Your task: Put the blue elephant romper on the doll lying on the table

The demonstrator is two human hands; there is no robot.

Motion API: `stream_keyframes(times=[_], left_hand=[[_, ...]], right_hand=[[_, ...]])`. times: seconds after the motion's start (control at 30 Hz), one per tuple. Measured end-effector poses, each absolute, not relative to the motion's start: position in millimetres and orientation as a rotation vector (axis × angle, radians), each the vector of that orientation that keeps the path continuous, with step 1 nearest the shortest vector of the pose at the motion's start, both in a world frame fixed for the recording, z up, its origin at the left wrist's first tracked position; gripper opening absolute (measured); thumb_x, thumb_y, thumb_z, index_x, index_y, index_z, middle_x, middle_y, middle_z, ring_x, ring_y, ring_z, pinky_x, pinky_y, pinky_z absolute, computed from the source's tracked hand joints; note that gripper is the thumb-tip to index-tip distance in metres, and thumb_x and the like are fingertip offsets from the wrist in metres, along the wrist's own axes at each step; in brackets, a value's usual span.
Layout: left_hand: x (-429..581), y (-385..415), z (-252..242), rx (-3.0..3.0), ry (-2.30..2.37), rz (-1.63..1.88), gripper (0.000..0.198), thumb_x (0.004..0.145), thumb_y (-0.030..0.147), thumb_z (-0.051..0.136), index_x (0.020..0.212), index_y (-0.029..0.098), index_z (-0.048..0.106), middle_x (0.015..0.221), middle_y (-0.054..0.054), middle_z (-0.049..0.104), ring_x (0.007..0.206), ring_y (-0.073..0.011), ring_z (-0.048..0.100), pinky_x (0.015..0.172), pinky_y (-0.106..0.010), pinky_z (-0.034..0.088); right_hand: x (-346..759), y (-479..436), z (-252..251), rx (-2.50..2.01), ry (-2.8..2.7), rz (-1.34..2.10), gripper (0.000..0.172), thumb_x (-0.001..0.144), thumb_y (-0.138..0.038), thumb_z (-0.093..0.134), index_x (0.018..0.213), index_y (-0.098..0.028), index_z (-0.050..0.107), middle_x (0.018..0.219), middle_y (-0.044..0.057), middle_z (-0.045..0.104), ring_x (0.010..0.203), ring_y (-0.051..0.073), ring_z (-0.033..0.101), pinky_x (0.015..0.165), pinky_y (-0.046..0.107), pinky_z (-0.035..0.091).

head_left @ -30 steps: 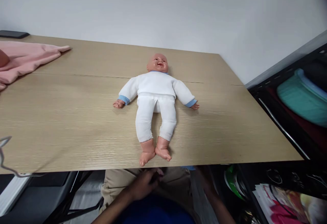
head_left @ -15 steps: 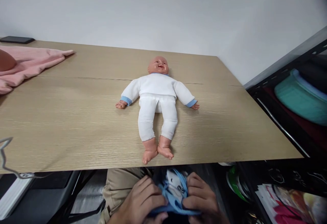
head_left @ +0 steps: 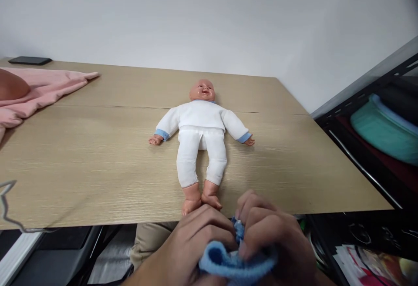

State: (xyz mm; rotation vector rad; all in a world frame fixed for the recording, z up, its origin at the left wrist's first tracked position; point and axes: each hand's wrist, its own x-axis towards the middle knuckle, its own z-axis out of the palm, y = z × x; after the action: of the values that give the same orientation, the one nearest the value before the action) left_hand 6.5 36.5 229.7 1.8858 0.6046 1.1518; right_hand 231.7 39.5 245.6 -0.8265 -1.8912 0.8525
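My left hand (head_left: pixel 204 242) is closed on the left side of a small light-blue cloth garment (head_left: pixel 220 268). Its rolled, ribbed edge forms an open loop toward me. With bent fingers, my right hand (head_left: pixel 269 229) pinches the same garment on the right. Most of the cloth is hidden by both hands, so its exact kind cannot be told. Just beyond my left hand, a baby doll (head_left: pixel 202 116) lies on its back, feet toward me. It wears a white top with blue cuffs and white trousers; its feet are bare.
The doll lies on a wooden table (head_left: pixel 107 159). At the left are a pink cloth (head_left: pixel 62 83) with a skin-coloured rounded thing on it, a dark flat phone-like object (head_left: pixel 30 60) and a bent grey wire (head_left: pixel 5 203). A black shelf on the right holds a teal container (head_left: pixel 383 129).
Both hands have risen from below the table edge to near the doll's feet, bringing the blue garment along. Its white printed part no longer shows. The view has tilted slightly.
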Motion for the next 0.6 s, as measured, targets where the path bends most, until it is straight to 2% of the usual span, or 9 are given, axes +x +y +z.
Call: stream_keyframes(times=[0.03, 0.07, 0.13, 0.2, 0.3, 0.4, 0.47, 0.6], left_hand=[[3.2, 37.9, 233.7, 1.841, 0.598, 1.144, 0.021, 0.114, 0.047, 0.055, 0.128, 0.035, 0.065, 0.107, -0.007, 0.08, 0.102, -0.0266, 0.079, 0.103, -0.048, 0.065], [-1.2, 38.3, 236.0, 1.778, 0.609, 1.144, 0.02, 0.115, 0.045, 0.054, 0.128, 0.036, 0.065, 0.108, -0.007, 0.081, 0.103, -0.0265, 0.079, 0.104, -0.048, 0.065], [-11.5, 38.1, 236.1, 1.635, 0.66, 1.137, 0.022, 0.114, 0.047, 0.054, 0.129, 0.038, 0.067, 0.112, -0.007, 0.081, 0.107, -0.0277, 0.079, 0.107, -0.049, 0.064], [-21.5, 39.1, 233.2, 1.514, 0.698, 1.116, 0.022, 0.112, 0.048, 0.059, 0.127, 0.038, 0.071, 0.117, -0.007, 0.081, 0.113, -0.0298, 0.077, 0.111, -0.052, 0.062], [-33.1, 45.9, 231.5, 1.364, 0.713, 1.085, 0.026, 0.113, 0.045, 0.056, 0.123, 0.033, 0.076, 0.127, -0.01, 0.077, 0.123, -0.0324, 0.072, 0.112, -0.053, 0.06], [-42.5, 56.5, 234.9, 1.322, 0.755, 1.082, 0.035, 0.117, 0.045, 0.045, 0.12, 0.029, 0.077, 0.13, -0.01, 0.07, 0.124, -0.0284, 0.068, 0.113, -0.045, 0.056], [-49.4, 61.9, 236.2, 1.356, 0.784, 1.117, 0.037, 0.118, 0.047, 0.044, 0.119, 0.029, 0.076, 0.126, -0.007, 0.067, 0.118, -0.0244, 0.066, 0.109, -0.038, 0.056], [-60.2, 64.4, 234.3, 1.392, 0.748, 1.169, 0.033, 0.118, 0.048, 0.044, 0.118, 0.03, 0.072, 0.115, -0.005, 0.064, 0.111, -0.0226, 0.063, 0.102, -0.035, 0.056]], right_hand=[[230.1, 44.6, 254.1, -0.774, -1.889, 0.903, 0.028, 0.108, -0.059, 0.063, 0.107, -0.034, 0.076, 0.075, 0.0, 0.069, 0.076, 0.023, 0.071, 0.087, 0.046, 0.065], [229.9, 50.5, 261.9, -0.754, -1.891, 0.956, 0.027, 0.106, -0.057, 0.068, 0.116, -0.034, 0.075, 0.087, 0.002, 0.074, 0.087, 0.025, 0.075, 0.093, 0.047, 0.065], [233.0, 63.8, 274.5, -0.788, -1.946, 1.086, 0.046, 0.096, -0.062, 0.08, 0.13, -0.032, 0.071, 0.114, 0.007, 0.077, 0.11, 0.029, 0.076, 0.103, 0.048, 0.064], [238.4, 77.1, 281.6, -0.843, -2.05, 1.266, 0.059, 0.091, -0.056, 0.088, 0.14, -0.031, 0.067, 0.13, 0.008, 0.075, 0.122, 0.029, 0.075, 0.104, 0.043, 0.064], [245.2, 90.8, 283.2, -0.867, -2.124, 1.429, 0.05, 0.093, -0.041, 0.09, 0.137, -0.031, 0.07, 0.122, 0.002, 0.08, 0.105, 0.022, 0.079, 0.09, 0.03, 0.064], [248.2, 96.8, 281.1, -0.785, -2.062, 1.296, 0.032, 0.093, -0.034, 0.089, 0.122, -0.028, 0.075, 0.1, 0.0, 0.079, 0.087, 0.018, 0.074, 0.081, 0.027, 0.059], [248.6, 99.4, 281.2, -0.717, -2.043, 1.171, 0.02, 0.096, -0.029, 0.084, 0.114, -0.027, 0.077, 0.095, 0.001, 0.072, 0.087, 0.017, 0.07, 0.081, 0.027, 0.056], [245.8, 104.6, 283.8, -0.758, -2.044, 1.065, 0.02, 0.098, -0.028, 0.082, 0.118, -0.028, 0.076, 0.112, 0.004, 0.069, 0.1, 0.019, 0.07, 0.09, 0.028, 0.057]])
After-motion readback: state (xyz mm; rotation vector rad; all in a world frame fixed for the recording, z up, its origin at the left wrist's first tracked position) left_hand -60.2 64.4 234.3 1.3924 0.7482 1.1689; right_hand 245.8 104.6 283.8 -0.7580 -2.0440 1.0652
